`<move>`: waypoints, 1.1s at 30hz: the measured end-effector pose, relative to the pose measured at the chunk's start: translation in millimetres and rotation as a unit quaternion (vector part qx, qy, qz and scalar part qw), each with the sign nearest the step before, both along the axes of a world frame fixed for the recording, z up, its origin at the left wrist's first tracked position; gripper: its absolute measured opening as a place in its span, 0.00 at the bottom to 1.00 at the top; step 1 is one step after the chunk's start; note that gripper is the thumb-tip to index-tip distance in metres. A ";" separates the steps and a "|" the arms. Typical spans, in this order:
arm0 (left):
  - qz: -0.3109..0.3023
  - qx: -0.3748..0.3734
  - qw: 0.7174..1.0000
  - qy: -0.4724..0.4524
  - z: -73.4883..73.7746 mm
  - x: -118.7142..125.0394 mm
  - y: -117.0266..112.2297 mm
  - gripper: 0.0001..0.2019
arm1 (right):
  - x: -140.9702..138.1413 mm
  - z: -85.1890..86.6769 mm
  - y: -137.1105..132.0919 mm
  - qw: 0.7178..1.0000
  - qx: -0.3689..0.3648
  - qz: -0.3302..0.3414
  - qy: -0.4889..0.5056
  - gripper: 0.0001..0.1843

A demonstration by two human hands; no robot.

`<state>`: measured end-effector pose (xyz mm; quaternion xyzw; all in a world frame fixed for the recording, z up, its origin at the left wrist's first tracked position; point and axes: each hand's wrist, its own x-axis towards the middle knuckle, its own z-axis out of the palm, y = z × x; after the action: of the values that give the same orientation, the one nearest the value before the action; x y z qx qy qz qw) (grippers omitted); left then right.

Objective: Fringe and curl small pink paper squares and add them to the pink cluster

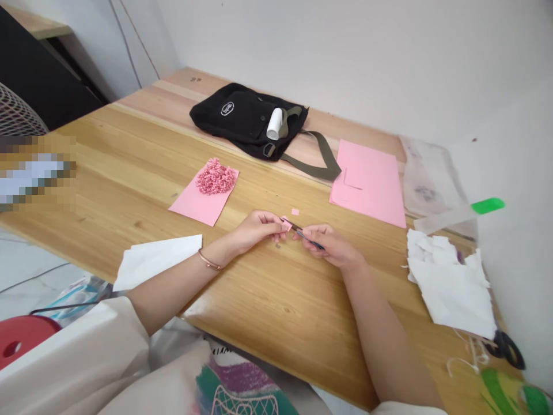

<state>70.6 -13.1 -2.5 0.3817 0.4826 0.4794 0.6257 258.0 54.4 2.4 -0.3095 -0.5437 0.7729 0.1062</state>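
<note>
My left hand [261, 226] pinches a small piece of pink paper [287, 223] above the middle of the wooden table [268, 288]. My right hand [330, 245] grips a slender dark tool [311, 238], whose tip meets the paper at the left fingertips; its exact kind is not clear. Just beyond the hands lies a small pink paper square [295, 211]. To the left, a heap of small curled pink pieces [215, 176] rests on a pink sheet [201, 202].
A black bag [242, 118] with a white roll [274, 124] on it lies at the back. Pink sheets [375, 184] sit right of it. White paper [451, 288] and black-handled scissors [510, 349] are far right. Folded white paper [159, 259] lies near my left forearm.
</note>
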 end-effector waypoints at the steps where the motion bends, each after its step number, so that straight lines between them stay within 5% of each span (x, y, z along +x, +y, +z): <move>1: 0.000 0.000 1.000 0.001 -0.3 0.0 -0.1 0.09 | 0.2 -0.2 0.1 1.000 0.001 0.001 0.002 0.18; 33: 0.000 0.003 1.000 -0.002 -1.6 -0.2 -0.1 0.09 | 0.9 -2.8 0.7 1.000 0.012 -0.004 0.003 0.18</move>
<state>70.3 -13.2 -4.1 0.3825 0.4800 0.4817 0.6255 258.9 55.2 -0.4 -0.3082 -0.5515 0.7667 0.1142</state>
